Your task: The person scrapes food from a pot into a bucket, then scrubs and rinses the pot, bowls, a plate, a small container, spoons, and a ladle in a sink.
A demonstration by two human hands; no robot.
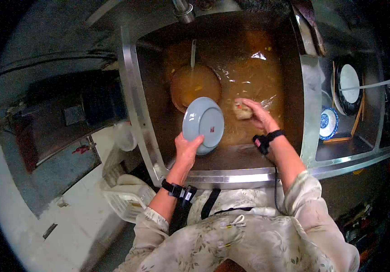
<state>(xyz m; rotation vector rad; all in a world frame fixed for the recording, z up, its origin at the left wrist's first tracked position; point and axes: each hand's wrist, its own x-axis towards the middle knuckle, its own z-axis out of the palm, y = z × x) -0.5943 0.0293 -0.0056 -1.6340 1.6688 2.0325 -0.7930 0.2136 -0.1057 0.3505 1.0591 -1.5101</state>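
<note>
My left hand (189, 148) grips the rim of a pale blue-grey plate (203, 122), thumb on its underside, where a small red mark shows. The plate is tilted above the brown water (244, 63) in a metal sink (224, 176). To its right, my right hand (259, 117) is closed around a pale, wet scrubbing cloth or sponge (242, 110), just above the water and apart from the plate. Behind the plate, a round pan or bowl (175, 90) lies under the water, with a light-coloured handle (193, 53) near its far edge.
A faucet (184, 11) hangs over the sink's far edge. The right basin (353, 147) holds a blue-patterned bowl (328, 123), a white dish (349, 77) and several chopsticks (337, 140). A white plastic basket (124, 201) stands at the lower left.
</note>
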